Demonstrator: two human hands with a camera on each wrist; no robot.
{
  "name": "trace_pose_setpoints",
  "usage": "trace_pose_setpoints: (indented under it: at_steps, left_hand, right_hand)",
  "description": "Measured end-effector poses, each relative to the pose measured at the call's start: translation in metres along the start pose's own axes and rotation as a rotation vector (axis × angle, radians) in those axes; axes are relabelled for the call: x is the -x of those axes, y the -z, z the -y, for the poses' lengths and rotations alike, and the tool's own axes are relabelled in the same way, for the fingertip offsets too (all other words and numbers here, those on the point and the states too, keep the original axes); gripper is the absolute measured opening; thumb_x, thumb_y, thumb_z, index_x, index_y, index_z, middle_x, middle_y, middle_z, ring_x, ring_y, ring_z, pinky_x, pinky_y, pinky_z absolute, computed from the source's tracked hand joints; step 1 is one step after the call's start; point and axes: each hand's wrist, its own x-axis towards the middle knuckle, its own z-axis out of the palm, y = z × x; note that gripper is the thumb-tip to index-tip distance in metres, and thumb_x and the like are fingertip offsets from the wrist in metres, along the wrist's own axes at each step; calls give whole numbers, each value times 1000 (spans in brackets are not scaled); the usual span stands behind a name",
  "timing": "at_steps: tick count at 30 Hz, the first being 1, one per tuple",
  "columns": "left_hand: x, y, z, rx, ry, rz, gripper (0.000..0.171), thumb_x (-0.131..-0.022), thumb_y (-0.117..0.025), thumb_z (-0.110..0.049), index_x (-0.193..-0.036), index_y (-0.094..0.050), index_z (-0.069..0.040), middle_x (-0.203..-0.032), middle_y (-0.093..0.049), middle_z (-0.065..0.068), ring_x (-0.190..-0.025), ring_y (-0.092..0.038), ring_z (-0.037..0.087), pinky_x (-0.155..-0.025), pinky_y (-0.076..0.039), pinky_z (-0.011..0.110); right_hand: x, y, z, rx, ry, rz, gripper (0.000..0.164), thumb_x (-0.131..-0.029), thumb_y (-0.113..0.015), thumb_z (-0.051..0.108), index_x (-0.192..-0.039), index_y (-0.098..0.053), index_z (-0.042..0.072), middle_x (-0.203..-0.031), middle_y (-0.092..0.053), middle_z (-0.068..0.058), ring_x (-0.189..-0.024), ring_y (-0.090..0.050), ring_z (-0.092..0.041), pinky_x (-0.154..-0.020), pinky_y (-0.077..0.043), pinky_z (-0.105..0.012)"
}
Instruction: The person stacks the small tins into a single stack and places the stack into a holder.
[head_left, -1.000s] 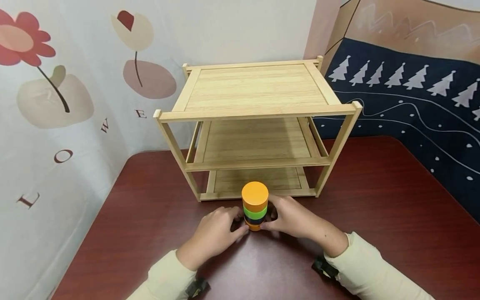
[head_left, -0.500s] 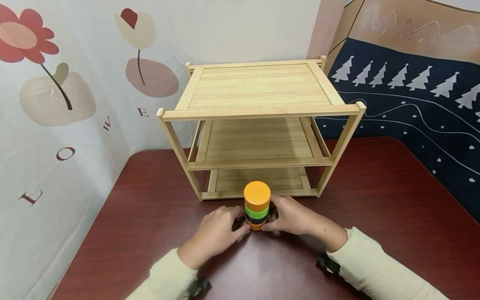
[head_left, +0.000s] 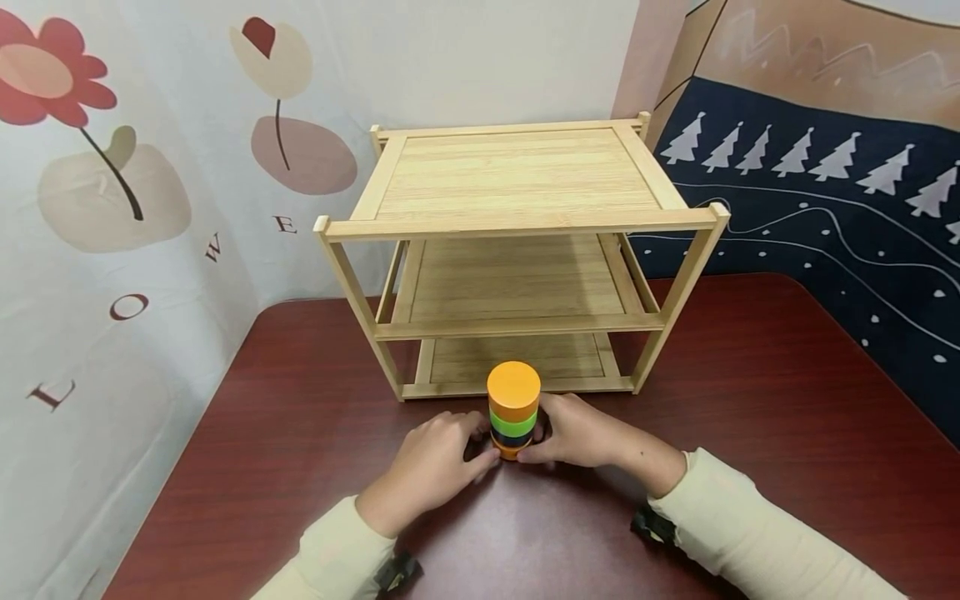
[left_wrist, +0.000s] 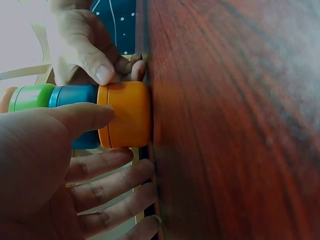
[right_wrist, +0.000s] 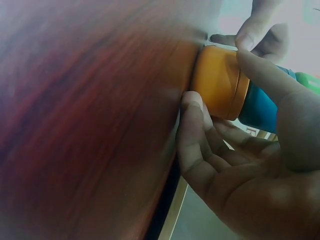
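A stack of small round jars stands upright on the table in the head view, with an orange jar [head_left: 513, 392] on top and a green jar [head_left: 513, 427] under it. Below these come a dark blue jar [left_wrist: 77, 95] and, at the base, another orange jar [left_wrist: 131, 117] with a seam near its upper end. My left hand [head_left: 429, 463] holds the bottom orange jar from the left, its thumb across the seam. From the other side my right hand [head_left: 581, 433] grips the same jar, thumb in front and fingers curled behind.
Just behind the stack stands a wooden rack [head_left: 517, 225] with three shelves. It rests on the dark red table [head_left: 300, 400]. A patterned wall cloth [head_left: 480, 58] hangs behind, with a navy tree-print section [head_left: 795, 192] on the right.
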Motion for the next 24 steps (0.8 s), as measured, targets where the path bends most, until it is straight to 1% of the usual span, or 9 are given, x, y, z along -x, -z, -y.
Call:
trace_pose_setpoints:
  at_steps: [6, 13, 20, 24]
  left_hand:
    - [0, -1, 1, -4, 3, 2, 28, -86, -75, -42, -101, -69, -20, -86, -67, -7, -83, -63, 14, -67, -52, 39]
    - [-1, -1, 1, -5, 4, 0, 27, -86, -75, -42, -99, -69, -20, -84, -65, -7, -82, -63, 15, -65, -51, 39]
    - [-1, -1, 0, -8, -1, 4, 27, -86, -75, -42, -101, -69, -20, -86, -68, -7, -84, -64, 15, -68, -52, 39]
    - [-1, -1, 0, -7, 0, 3, 27, -86, -75, -42, -100, -69, -19, -85, -67, -7, -82, -63, 15, -67, -52, 39]
  right_hand:
    - [-2, 1, -2, -39, 0, 39, 45, -82, -83, 23, -117, -57, 9, -85, -64, 2, -54, -61, -8, -65, -52, -25]
    - [-4, 3, -3, -71, -12, 74, 43, -83, -82, 23, -116, -59, 9, -79, -64, 2, -56, -64, -15, -62, -52, -27]
    - [-4, 3, -3, -42, -10, 59, 45, -83, -83, 23, -118, -59, 10, -85, -64, 2, -56, -61, -9, -65, -52, -26]
    - [-4, 2, -3, -29, -3, 51, 44, -83, -83, 23, -118, -59, 9, -85, -64, 2, -55, -61, -8, -65, -52, -25]
